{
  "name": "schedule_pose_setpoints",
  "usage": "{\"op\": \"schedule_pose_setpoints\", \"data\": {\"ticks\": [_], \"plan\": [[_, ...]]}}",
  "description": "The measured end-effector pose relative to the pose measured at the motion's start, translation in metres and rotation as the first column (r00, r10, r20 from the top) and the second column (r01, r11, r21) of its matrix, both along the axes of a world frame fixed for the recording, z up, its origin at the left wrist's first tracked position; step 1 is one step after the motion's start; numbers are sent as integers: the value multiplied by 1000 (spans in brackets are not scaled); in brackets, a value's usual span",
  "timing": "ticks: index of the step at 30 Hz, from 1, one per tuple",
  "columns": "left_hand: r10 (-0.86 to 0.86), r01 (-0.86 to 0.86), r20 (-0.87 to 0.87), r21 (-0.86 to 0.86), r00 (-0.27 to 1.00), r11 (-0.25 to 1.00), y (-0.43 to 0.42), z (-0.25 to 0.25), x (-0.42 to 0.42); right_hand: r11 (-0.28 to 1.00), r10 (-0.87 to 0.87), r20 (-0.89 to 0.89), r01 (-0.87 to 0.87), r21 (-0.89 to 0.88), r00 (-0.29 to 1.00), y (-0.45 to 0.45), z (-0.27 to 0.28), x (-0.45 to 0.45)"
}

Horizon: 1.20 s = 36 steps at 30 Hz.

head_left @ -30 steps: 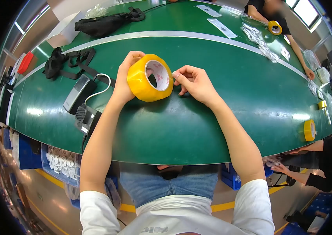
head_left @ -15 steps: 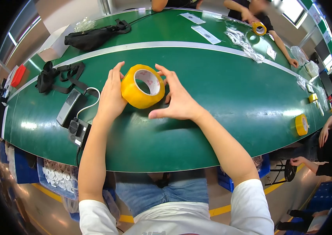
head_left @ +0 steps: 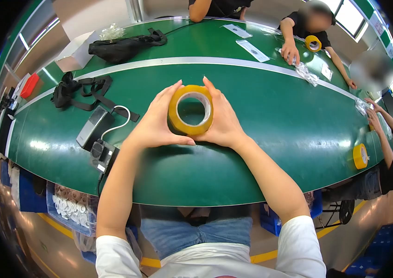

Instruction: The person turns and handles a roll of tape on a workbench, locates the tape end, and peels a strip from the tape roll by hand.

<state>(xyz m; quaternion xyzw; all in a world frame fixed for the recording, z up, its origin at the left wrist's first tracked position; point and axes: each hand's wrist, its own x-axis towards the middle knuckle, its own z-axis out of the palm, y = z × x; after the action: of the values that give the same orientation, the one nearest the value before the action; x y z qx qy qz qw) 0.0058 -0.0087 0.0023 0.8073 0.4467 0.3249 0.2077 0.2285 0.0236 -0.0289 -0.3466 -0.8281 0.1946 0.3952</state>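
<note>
A roll of yellow packing tape (head_left: 173,110) is held upright above the green table, its round hole facing me. My left hand (head_left: 153,124) grips its left side, the fingers up along the edge and the thumb below the roll. On the opposite side, my right hand (head_left: 226,119) presses its palm and fingers against the tape; its thumb is mostly hidden behind the roll. Through the cardboard core the green tabletop shows.
Left of my arms lie a power bank (head_left: 93,126) with a white cable, a small black device (head_left: 101,155) and black straps (head_left: 95,90). Another tape roll (head_left: 359,156) stands at the right edge. Co-workers sit across and at right, near plastic bags (head_left: 306,73).
Both hands have brought the tape roll rightward and turned its hole toward me. My right hand, spread beside the roll before, has closed onto it. A co-worker's hand now reaches to the plastic bags.
</note>
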Motion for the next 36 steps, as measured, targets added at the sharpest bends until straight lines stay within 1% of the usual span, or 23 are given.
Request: {"op": "schedule_pose_setpoints", "data": {"ticks": [1,3,4,5,8,9,11,12,13,14,15,16,20,22,24,25,26,27,28,30,32,34,36], "plan": [[6,-6,-5,8,1000,1000,4,-4,-1,996,-7,23,5,90,1000,-2,2,1],[-48,44,29,131,998,990,12,-9,-4,993,18,1,-18,121,1000,-3,1,0],[-57,46,105,107,993,993,11,-9,-1,990,26,-1,-25,135,1000,-3,1,0],[-61,52,113,83,992,995,11,-12,-1,989,31,-9,-29,142,999,-3,0,0],[-73,63,118,85,990,994,12,-14,0,991,102,-40,-105,-79,994,-2,0,3],[-50,43,89,80,995,996,13,-14,0,990,113,-44,-116,-75,993,-2,-1,4],[-11,3,75,100,997,995,15,-22,-3,996,91,-62,-91,0,994,1,-3,0],[-29,22,48,154,998,988,16,-24,-3,996,92,-50,-93,-12,994,4,-7,2],[-35,28,50,149,998,988,15,-22,0,999,37,-24,-37,26,999,4,-7,1],[-30,17,65,200,997,980,16,-28,1,998,7,-31,-5,56,1000,5,-8,0],[-30,13,56,275,998,961,18,-33,1,1000,7,-104,-7,-3,995,6,-10,-2],[-15,0,62,229,998,973,16,-30,2,999,-38,-50,39,8,998,2,-3,-2],[7,-22,77,197,997,980,13,-30,7,989,-102,-31,105,105,994,-2,-1,-4],[-13,-33,158,282,987,959,12,-33,11,980,-114,-105,129,151,988,-2,-2,-5],[-51,-41,240,364,970,931,9,-27,16,981,-110,-242,143,127,964,-4,-1,-7],[-70,-36,248,398,966,917,9,-25,18,970,-111,-234,157,188,966,-5,2,-8],[-85,-23,268,376,960,926,8,-23,18,953,-118,-229,176,248,966,-6,4,-8],[-106,-4,292,352,951,936,7,-23,20,929,-158,-159,201,312,975,-8,5,-5],[-108,4,329,300,938,954,6,-23,22,930,-147,-160,191,313,976,-10,8,-7],[-68,-36,346,285,936,958,4,-22,25,901,-185,-57,192,388,981,-16,12,-8],[-45,-59,370,265,928,962,3,-21,27,908,-166,-45,170,382,985,-19,13,-9],[-60,-4,295,211,953,977,2,-13,18,914,-153,-36,156,375,987,-18,15,-9],[-55,-11,315,204,947,979,4,-11,13,882,-127,-14,119,456,992,-15,13,-7]]}}
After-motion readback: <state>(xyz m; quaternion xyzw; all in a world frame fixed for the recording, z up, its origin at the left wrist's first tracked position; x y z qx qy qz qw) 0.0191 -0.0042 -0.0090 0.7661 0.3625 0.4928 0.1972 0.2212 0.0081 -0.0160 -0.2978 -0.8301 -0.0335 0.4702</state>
